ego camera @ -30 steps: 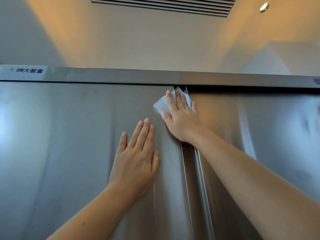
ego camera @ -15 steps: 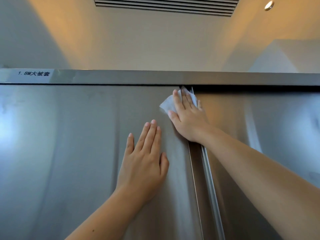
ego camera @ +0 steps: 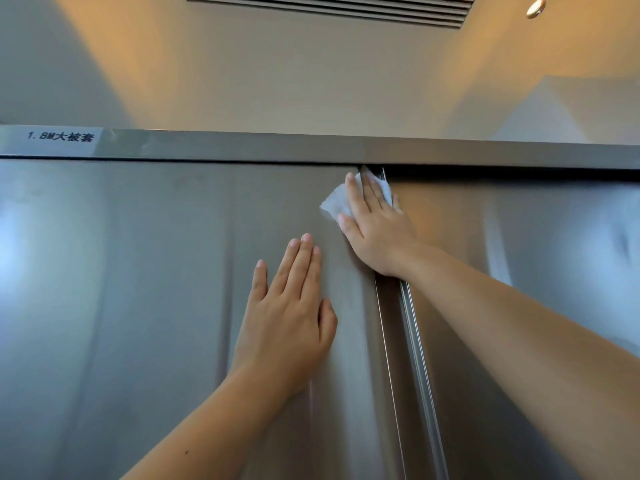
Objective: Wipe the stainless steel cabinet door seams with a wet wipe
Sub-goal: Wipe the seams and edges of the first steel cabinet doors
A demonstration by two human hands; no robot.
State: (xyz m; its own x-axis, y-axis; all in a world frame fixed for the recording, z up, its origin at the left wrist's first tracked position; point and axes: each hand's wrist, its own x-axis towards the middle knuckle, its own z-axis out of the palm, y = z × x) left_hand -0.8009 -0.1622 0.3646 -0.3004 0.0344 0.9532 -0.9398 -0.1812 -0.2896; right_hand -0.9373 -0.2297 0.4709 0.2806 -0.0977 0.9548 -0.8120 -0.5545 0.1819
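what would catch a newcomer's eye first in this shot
Two bare arms reaching up a big brushed stainless steel cabinet front. The right hand presses a white wet wipe flat against the top of the vertical seam between the doors, just under the top rail. The left hand lies open and flat on the left door.

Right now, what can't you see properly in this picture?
- Head view: most of the wet wipe, covered by the right hand.
- The top of the door seam, behind that hand and wipe.
- The seam's lower end, cut off by the bottom edge.
- The label: its small print is partly unclear.
- The left hand hides some door.
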